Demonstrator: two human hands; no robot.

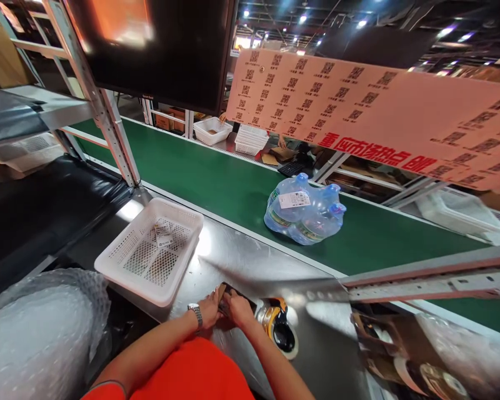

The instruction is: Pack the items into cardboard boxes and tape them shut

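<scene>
My left hand (208,310), with a wristwatch, and my right hand (239,311) meet on a steel table top (241,261). Both grip a small flat dark item with a brown cardboard edge (229,294), partly hidden by my fingers. Just right of my right hand lies a tape dispenser with a yellow and black body (277,328), holding a roll of clear tape. A white plastic mesh basket (150,253) with several paper labels inside stands to the upper left of my hands.
A large sheet of bubble wrap (37,339) bulges at lower left. On the green conveyor belt (200,178) sits a wrapped pack of water bottles (304,210). A metal rail (433,278) crosses at right, and a QR-code printed sheet (358,111) hangs overhead.
</scene>
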